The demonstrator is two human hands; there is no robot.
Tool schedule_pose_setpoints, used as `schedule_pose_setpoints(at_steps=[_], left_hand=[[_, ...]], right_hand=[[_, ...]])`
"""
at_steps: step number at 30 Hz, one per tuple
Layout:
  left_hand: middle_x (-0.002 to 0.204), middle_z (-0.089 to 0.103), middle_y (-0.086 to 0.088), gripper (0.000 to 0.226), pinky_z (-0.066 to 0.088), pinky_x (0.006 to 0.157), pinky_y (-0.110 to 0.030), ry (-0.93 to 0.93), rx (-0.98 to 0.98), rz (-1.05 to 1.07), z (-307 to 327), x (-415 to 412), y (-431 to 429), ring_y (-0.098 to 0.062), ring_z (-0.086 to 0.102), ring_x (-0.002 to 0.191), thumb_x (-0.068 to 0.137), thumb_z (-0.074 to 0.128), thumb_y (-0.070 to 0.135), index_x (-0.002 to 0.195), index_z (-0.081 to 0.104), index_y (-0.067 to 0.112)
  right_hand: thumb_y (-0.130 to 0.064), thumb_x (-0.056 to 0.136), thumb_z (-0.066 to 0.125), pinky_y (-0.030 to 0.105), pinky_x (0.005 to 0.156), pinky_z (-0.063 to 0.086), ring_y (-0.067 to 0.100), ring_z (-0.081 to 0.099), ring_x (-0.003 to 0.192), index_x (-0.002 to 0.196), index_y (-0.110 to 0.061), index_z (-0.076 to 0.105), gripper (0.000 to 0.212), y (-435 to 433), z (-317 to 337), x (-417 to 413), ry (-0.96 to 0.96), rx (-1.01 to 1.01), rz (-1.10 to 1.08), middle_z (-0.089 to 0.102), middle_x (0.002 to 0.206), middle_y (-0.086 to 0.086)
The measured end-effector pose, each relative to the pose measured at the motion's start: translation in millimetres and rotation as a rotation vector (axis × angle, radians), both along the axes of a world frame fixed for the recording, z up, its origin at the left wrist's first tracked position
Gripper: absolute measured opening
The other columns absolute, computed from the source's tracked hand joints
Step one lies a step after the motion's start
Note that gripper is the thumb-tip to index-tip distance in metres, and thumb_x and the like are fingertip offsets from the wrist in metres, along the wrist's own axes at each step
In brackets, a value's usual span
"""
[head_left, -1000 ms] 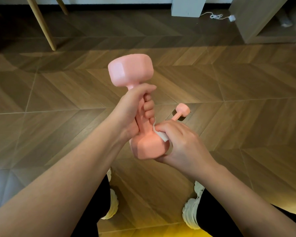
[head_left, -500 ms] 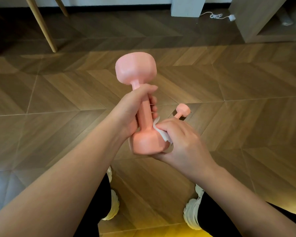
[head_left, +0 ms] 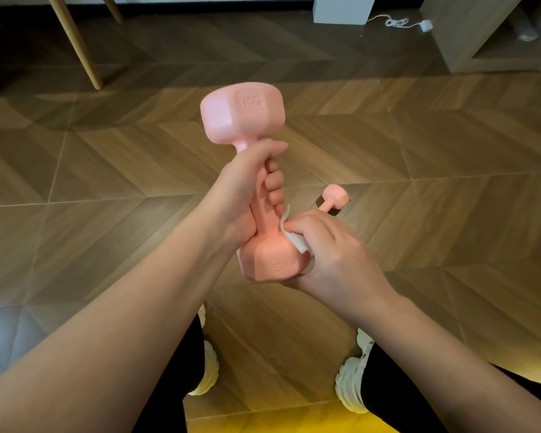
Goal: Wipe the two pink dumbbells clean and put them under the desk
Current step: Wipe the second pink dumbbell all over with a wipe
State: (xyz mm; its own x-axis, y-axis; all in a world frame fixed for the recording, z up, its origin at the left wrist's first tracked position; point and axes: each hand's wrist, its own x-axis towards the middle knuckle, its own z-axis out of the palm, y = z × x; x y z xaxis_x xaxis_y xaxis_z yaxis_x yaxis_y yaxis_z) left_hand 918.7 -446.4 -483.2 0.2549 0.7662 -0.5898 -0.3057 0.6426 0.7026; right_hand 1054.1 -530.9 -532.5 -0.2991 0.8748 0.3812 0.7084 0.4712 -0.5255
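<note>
A pink dumbbell (head_left: 242,112) stands nearly upright in the air at the centre of the head view, its far head marked 1KG. My left hand (head_left: 247,195) grips its handle. My right hand (head_left: 331,248) pinches a white wipe (head_left: 294,242) against the near head, just below the handle. The second pink dumbbell (head_left: 333,198) lies on the wooden floor behind my right hand, mostly hidden by it.
Slanted wooden furniture legs (head_left: 75,42) stand at the back left. A white block (head_left: 344,7) and a white cable with plug (head_left: 400,23) lie at the back. A wooden cabinet (head_left: 481,35) sits at the back right. My feet in white shoes (head_left: 353,379) are below.
The dumbbell has turned in my left hand, so a flat face with the 1KG mark now shows on the far head. My right hand with the wipe stays at the near head.
</note>
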Motion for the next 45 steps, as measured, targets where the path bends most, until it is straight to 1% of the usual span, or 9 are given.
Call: schedule_pose_setpoints(at_steps=[5,10,17,21,25,29,35,42,45], left_hand=[[0.044,0.03,0.004,0.029,0.027,0.048,-0.026,-0.153,0.072,-0.088,5.3,-4.1,-0.8,-0.013,0.027,0.039,0.081,0.058,0.031,0.065,0.037,0.019],[0.065,0.052,0.001,0.018,0.048,0.061,-0.029,0.046,0.13,-0.044,-3.0,0.3,0.1,-0.013,0.051,0.057,0.083,0.068,0.024,0.084,0.054,0.012],[0.053,0.042,0.002,0.032,0.035,0.051,-0.026,0.077,0.062,0.025,-0.2,5.9,-1.4,-0.014,0.039,0.046,0.087,0.065,0.028,0.063,0.047,0.019],[0.049,0.034,0.003,0.027,0.029,0.045,-0.024,-0.075,0.138,-0.068,6.8,2.9,-3.2,-0.012,0.03,0.041,0.089,0.059,0.03,0.073,0.04,0.019],[0.063,0.054,0.002,0.02,0.044,0.06,-0.028,0.095,0.144,-0.057,-2.4,2.7,-3.3,-0.012,0.051,0.056,0.082,0.069,0.028,0.079,0.055,0.014],[0.072,0.052,0.001,0.013,0.045,0.066,-0.031,0.1,0.067,0.022,-4.8,4.2,-3.5,-0.014,0.051,0.064,0.087,0.069,0.017,0.087,0.055,0.015],[0.046,0.035,0.004,0.036,0.031,0.053,-0.028,0.046,0.088,-0.064,4.3,3.2,-1.9,-0.013,0.033,0.042,0.09,0.062,0.023,0.062,0.04,0.019],[0.069,0.054,0.002,0.024,0.041,0.072,-0.032,0.145,0.102,-0.077,-2.7,-0.6,-1.3,-0.014,0.053,0.065,0.069,0.073,0.029,0.081,0.055,0.018],[0.071,0.051,0.002,0.025,0.041,0.067,-0.031,0.127,0.018,-0.034,-3.0,2.0,-3.5,-0.014,0.05,0.064,0.068,0.076,0.03,0.077,0.055,0.019]], right_hand=[[-0.028,0.063,0.08,0.026,0.075,0.041,0.018,0.053,0.089,0.095,0.0,0.065,0.045,1.5,3.6,4.0,-0.006,0.014,0.01,0.067,0.094,0.011],[-0.015,0.052,0.094,0.026,0.068,0.038,0.019,0.051,0.083,0.092,-0.002,0.065,0.051,3.3,-1.7,7.9,-0.064,0.008,-0.058,0.065,0.089,0.009],[-0.026,0.066,0.079,0.029,0.067,0.037,0.03,0.06,0.073,0.087,-0.003,0.064,0.035,5.0,-4.4,4.3,-0.13,0.022,-0.027,0.064,0.084,0.01],[-0.028,0.066,0.079,0.028,0.07,0.038,0.028,0.059,0.077,0.089,-0.003,0.064,0.037,4.1,0.8,2.9,-0.105,0.005,-0.024,0.064,0.086,0.009],[-0.014,0.056,0.087,0.023,0.066,0.029,0.028,0.059,0.072,0.087,-0.004,0.064,0.04,4.8,-4.9,4.8,-0.14,-0.016,-0.068,0.064,0.083,0.008],[-0.013,0.047,0.092,0.029,0.066,0.038,0.029,0.062,0.074,0.089,-0.005,0.065,0.051,6.4,-11.2,10.9,-0.208,-0.021,-0.069,0.065,0.085,0.008],[-0.014,0.074,0.068,0.04,0.063,0.046,0.032,0.058,0.069,0.084,-0.003,0.064,0.015,5.5,-6.5,1.8,-0.165,0.059,-0.043,0.061,0.079,0.01],[-0.012,0.057,0.088,0.036,0.065,0.043,0.032,0.061,0.075,0.088,-0.003,0.065,0.04,6.1,-13.3,7.5,-0.199,-0.056,-0.057,0.064,0.085,0.01],[-0.016,0.049,0.095,0.028,0.069,0.038,0.029,0.062,0.076,0.09,-0.005,0.065,0.051,5.6,-13.3,8.2,-0.208,-0.056,-0.05,0.065,0.087,0.008]])
